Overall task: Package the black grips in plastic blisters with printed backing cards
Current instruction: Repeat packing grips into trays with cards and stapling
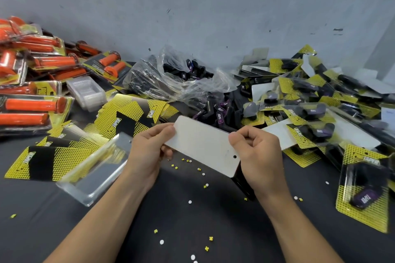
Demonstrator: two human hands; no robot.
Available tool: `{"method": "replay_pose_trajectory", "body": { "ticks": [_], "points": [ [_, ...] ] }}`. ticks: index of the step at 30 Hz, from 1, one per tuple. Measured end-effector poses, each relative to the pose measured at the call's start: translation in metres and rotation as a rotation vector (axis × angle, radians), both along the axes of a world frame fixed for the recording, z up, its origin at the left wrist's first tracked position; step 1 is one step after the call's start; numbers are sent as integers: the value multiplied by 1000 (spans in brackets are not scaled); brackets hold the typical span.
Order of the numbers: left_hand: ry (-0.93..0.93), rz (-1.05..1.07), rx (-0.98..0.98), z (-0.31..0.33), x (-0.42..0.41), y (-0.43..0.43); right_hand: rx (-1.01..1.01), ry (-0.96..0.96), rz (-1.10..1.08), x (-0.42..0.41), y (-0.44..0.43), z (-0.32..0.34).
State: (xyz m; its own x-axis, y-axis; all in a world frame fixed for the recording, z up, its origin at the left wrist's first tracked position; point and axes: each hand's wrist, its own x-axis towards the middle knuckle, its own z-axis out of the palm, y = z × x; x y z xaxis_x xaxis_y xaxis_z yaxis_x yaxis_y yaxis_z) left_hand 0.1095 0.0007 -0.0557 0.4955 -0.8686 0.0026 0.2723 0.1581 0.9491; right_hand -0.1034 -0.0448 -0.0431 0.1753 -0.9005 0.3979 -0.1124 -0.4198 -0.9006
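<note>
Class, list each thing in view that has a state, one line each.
White rectangular card, held blank side up.
Left hand, grips the card's left end.
Right hand, pinches its right end.
Clear plastic blister, empty, lying flat.
Crumpled clear plastic bag, open, black grips inside.

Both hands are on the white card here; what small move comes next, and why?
Probably seat the card onto the dark piece under its right end: left hand and right hand pinch its ends, plain side up.

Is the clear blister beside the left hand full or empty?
Empty: only the table and yellow cards show through the blister; nothing lies inside.
</note>
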Motion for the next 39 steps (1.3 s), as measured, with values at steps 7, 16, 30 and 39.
{"method": "replay_pose_trajectory", "body": {
  "ticks": [7, 16, 30, 39],
  "points": [
    [20, -33, -24, -4, -3, 0, 162, -104, 89, -12, -10, 7],
    [-12, -183, 49, -6, -7, -4, 538, -795, -317, -30, -27, 4],
    [-916, 330, 99, -4, -21, 9, -298, 392, -350, 0, 5, -5],
    [-1236, 628, 426, 27, 49, 21, -379, 704, 26, 60, 28, -27]
  ]
}}
